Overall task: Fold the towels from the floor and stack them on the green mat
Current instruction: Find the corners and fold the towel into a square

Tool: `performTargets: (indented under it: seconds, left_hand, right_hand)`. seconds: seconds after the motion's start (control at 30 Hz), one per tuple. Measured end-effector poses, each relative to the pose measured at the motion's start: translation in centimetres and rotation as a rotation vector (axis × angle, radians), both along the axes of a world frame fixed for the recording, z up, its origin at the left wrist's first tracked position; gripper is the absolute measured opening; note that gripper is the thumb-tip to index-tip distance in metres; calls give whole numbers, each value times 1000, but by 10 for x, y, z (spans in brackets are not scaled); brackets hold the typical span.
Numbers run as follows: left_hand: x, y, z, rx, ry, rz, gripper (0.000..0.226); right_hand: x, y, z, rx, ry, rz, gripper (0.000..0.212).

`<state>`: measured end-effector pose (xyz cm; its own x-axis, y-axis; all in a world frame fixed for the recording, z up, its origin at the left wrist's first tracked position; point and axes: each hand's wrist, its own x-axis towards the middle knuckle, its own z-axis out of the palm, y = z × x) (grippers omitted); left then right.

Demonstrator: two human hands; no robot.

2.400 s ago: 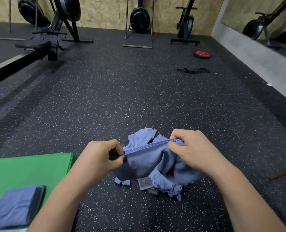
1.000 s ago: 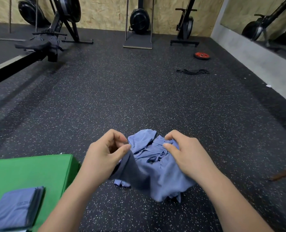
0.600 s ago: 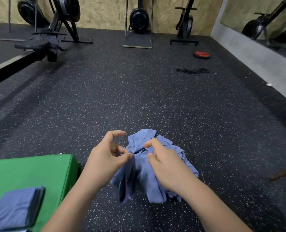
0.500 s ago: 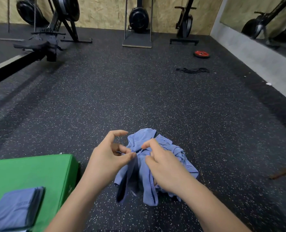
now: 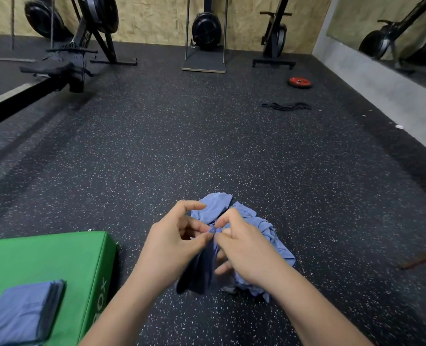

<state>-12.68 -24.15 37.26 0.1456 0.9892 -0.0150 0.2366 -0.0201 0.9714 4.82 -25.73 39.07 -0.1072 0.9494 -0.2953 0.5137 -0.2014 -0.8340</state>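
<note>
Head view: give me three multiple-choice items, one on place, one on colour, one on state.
1. Where does the folded stack lie?
A. on a bench
B. on the green mat
C. on the rowing machine

2. What colour is the weight plate?
A. yellow
B. white
C. red

3. What are the left hand and the right hand doing?
A. both pinch one blue towel
B. both lie flat on the mat
C. both hang empty

Answers:
1 B, the stack sits on the mat's near left part.
2 C, the plate is red with a dark centre.
3 A, thumbs and fingertips meet on the towel's top edge, and the towel hangs down between the hands.
</note>
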Motion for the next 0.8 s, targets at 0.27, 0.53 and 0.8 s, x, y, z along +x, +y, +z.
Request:
performTargets:
  seconds: [0.27, 0.53, 0.8]
  left_hand:
    - [4, -7, 8, 144, 161, 45, 41]
    - [4, -12, 14, 302, 201, 19, 40]
    - [2, -10, 12, 381, 309, 26, 40]
  right_hand:
    - [-2, -1, 8, -10, 96, -21, 46]
    - [-1, 3, 7, 54, 124, -92, 28]
    - [7, 3, 17, 484, -246, -116, 16]
